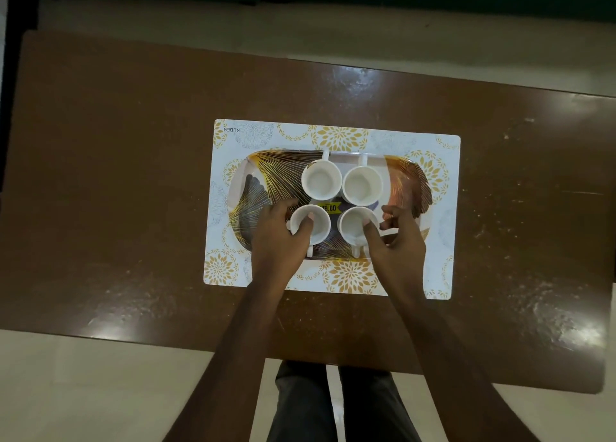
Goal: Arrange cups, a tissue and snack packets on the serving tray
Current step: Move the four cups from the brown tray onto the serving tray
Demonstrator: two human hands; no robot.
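Note:
A patterned serving tray (pixel 263 175) with gold leaf lines lies on a floral placemat (pixel 446 241). Several white cups stand on it in two rows: far left cup (pixel 321 179), far right cup (pixel 362 185), near left cup (pixel 316 225), near right cup (pixel 353 225). My left hand (pixel 278 238) pinches the near left cup's rim, thumb inside and fingers outside. My right hand (pixel 398 241) pinches the near right cup's rim the same way, thumb inside. Both near cups have their handles pointing towards me. I see no tissue or snack packets.
The placemat sits on a brown glossy table (pixel 116 175) whose near edge runs in front of my legs. A yellow price sticker (pixel 329 208) shows on the tray between the cups. Pale floor lies beyond the far edge.

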